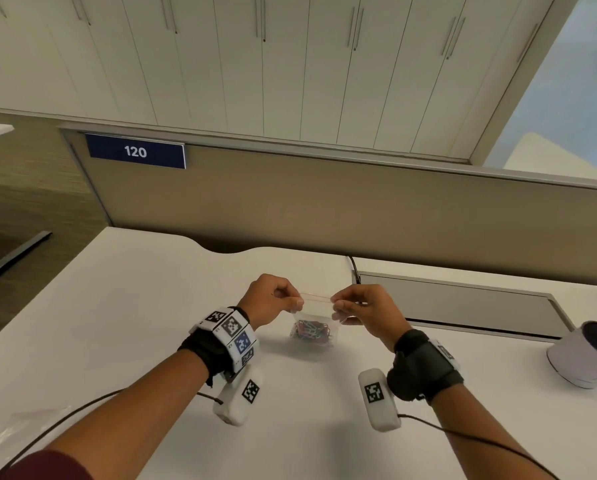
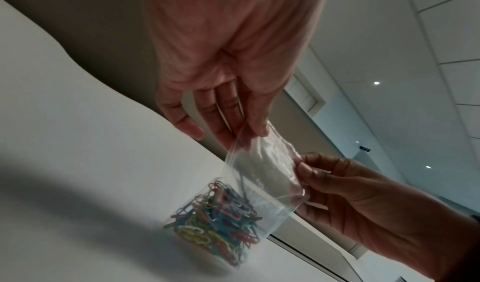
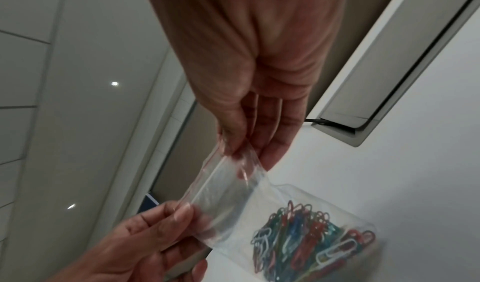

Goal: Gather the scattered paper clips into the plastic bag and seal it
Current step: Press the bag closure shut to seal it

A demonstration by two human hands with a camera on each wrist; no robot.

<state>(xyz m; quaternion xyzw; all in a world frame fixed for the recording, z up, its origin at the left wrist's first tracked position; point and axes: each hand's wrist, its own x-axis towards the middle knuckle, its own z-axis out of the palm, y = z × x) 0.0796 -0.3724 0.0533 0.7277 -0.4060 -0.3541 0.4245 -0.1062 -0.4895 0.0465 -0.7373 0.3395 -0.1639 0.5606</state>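
Plastic bag (image 1: 316,315) pinched both top corners; wrist views show clips (image 2: 218,218) inside.

Both hands raised close together, left hand (image 1: 271,299) and right hand (image 1: 366,311) with fingertips pinched.

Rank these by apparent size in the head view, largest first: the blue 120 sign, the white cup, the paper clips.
1. blue 120 sign
2. white cup, cut off by the frame edge, so its rank against the sign is unsure
3. paper clips

1. I can't tell whether the plastic bag's (image 1: 316,315) red strip is pressed closed.
2. Beside the bag, my left hand's (image 1: 271,299) fingertips hide its corner.
3. The cup (image 1: 586,355), right of the bag, runs off the picture's edge.
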